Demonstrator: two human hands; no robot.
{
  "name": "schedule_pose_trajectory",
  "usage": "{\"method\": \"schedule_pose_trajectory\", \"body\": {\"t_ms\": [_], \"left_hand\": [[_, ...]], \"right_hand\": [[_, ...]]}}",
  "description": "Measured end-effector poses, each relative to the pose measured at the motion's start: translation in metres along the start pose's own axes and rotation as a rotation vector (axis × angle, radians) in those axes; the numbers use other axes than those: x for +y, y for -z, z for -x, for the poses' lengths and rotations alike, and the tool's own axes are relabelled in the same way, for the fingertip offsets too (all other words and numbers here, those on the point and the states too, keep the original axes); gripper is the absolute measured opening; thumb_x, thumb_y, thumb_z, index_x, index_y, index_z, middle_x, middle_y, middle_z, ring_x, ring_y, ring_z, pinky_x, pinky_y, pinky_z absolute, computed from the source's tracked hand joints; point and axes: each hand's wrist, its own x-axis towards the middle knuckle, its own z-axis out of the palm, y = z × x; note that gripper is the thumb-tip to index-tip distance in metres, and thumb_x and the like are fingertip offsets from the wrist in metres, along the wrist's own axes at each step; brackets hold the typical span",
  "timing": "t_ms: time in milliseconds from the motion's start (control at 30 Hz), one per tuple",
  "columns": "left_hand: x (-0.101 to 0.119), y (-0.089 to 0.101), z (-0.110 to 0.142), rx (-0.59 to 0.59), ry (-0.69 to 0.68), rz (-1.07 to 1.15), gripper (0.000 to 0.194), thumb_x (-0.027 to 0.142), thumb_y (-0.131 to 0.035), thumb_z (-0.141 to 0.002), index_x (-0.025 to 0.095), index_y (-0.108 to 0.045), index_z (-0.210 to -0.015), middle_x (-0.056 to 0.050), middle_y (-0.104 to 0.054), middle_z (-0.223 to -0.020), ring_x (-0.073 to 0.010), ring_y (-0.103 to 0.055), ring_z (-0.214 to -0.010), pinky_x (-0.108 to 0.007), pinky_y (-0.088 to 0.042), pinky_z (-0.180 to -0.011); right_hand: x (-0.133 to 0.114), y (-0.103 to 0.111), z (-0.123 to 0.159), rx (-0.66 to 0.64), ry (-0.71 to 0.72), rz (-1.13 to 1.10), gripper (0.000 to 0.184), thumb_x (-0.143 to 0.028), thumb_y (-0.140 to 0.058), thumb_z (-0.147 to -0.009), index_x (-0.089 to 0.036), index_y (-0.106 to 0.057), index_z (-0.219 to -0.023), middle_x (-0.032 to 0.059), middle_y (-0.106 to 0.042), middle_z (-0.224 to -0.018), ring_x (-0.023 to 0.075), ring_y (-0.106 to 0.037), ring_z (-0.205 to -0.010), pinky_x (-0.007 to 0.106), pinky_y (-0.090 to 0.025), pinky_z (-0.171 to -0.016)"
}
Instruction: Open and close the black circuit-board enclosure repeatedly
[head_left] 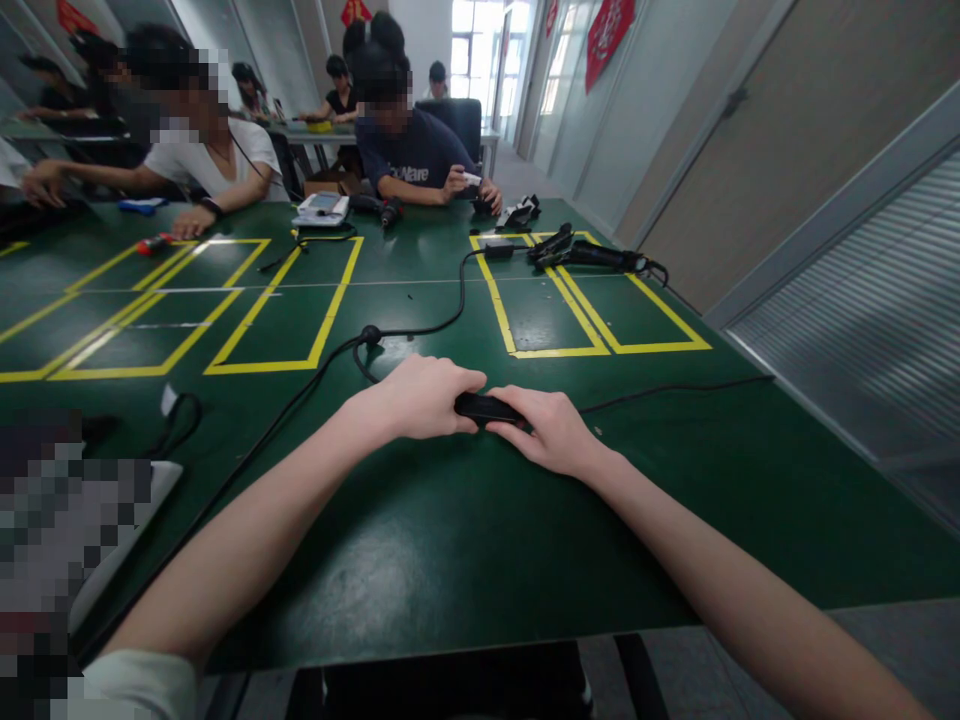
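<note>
Just above the green tabletop [360, 560], a small black power adapter [487, 408] lies crosswise between my two hands. My left hand [420, 397] is closed around its left end, thumb and fingers pinching it. The right end sits in the grip of my right hand [553, 428], between thumb and forefinger. A black cable [675, 387] runs off to the right from behind my right hand. Past my left hand, another cable [420, 331] loops through a round black lump [370, 336]. My fingers hide both ends of the adapter.
Yellow tape rectangles [560, 352] mark the table. At the far right lie a black tool with a cord [600, 255] and a small inline box [504, 250]. A cordless drill [390, 214] and a white device [322, 208] stand farther back. Co-workers [420, 150] sit across.
</note>
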Motion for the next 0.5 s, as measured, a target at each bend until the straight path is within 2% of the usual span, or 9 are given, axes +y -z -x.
{"method": "schedule_pose_trajectory", "body": {"t_ms": [67,133,200,267,333,400,500], "left_hand": [[-0.001,-0.003,-0.002,0.006,0.014,0.019,0.026,0.046,-0.069,-0.091,0.022,-0.066,-0.099,-0.006,-0.075,-0.088,-0.0292,-0.073,-0.086,-0.031,-0.047,-0.069],[-0.002,-0.006,-0.003,0.061,0.006,0.051,0.027,0.044,-0.069,-0.092,0.02,-0.067,-0.105,-0.008,-0.076,-0.095,-0.0299,-0.073,-0.091,-0.033,-0.051,-0.074],[-0.001,-0.009,-0.005,0.223,-0.065,0.093,0.033,0.038,-0.07,-0.093,0.019,-0.065,-0.119,-0.011,-0.075,-0.113,-0.0306,-0.072,-0.106,-0.037,-0.055,-0.086],[0.002,-0.01,-0.006,0.494,-0.198,0.135,0.045,0.029,-0.068,-0.094,0.019,-0.057,-0.137,-0.013,-0.067,-0.138,-0.03,-0.063,-0.126,-0.041,-0.052,-0.102],[0.006,-0.012,-0.007,0.681,-0.321,0.159,0.045,0.025,-0.061,-0.098,0.019,-0.053,-0.142,-0.013,-0.062,-0.144,-0.0278,-0.059,-0.134,-0.043,-0.047,-0.111],[0.011,-0.016,-0.009,0.718,-0.398,0.168,0.037,0.026,-0.055,-0.103,0.019,-0.057,-0.139,-0.012,-0.068,-0.135,-0.0259,-0.064,-0.126,-0.041,-0.049,-0.107],[0.013,-0.032,-0.018,0.581,-0.451,0.162,0.028,0.029,-0.054,-0.104,0.019,-0.064,-0.128,-0.009,-0.076,-0.116,-0.023,-0.072,-0.106,-0.035,-0.054,-0.093]], "right_hand": [[0.001,-0.001,0.001,0.01,-0.015,0.002,0.031,-0.042,-0.051,-0.107,-0.017,-0.065,-0.119,0.0095,-0.075,-0.098,0.0227,-0.072,-0.083,0.03,-0.05,-0.07],[0.004,-0.002,0.003,0.059,-0.054,0.006,0.032,-0.042,-0.051,-0.106,-0.018,-0.065,-0.122,0.0096,-0.076,-0.099,0.0235,-0.073,-0.084,0.031,-0.052,-0.071],[0.012,-0.002,0.004,0.159,-0.118,-0.002,0.032,-0.043,-0.051,-0.105,-0.02,-0.065,-0.123,0.0105,-0.076,-0.105,0.0258,-0.074,-0.09,0.033,-0.054,-0.074],[0.023,0.001,0.004,0.304,-0.205,-0.043,0.034,-0.047,-0.052,-0.103,-0.021,-0.066,-0.12,0.011,-0.076,-0.108,0.0276,-0.074,-0.094,0.035,-0.056,-0.078],[0.036,0.007,0.002,0.455,-0.317,-0.148,0.036,-0.053,-0.054,-0.101,-0.021,-0.067,-0.114,0.0089,-0.077,-0.099,0.0252,-0.072,-0.08,0.035,-0.056,-0.07],[0.047,0.015,0.001,0.58,-0.436,-0.332,0.041,-0.061,-0.058,-0.097,-0.022,-0.067,-0.103,0.0041,-0.073,-0.08,0.0184,-0.061,-0.056,0.031,-0.05,-0.054],[0.058,0.031,-0.002,0.741,-0.542,-0.627,0.047,-0.069,-0.064,-0.088,-0.023,-0.06,-0.085,0.0008,-0.068,-0.069,0.0123,-0.048,-0.044,0.027,-0.043,-0.045]]}}
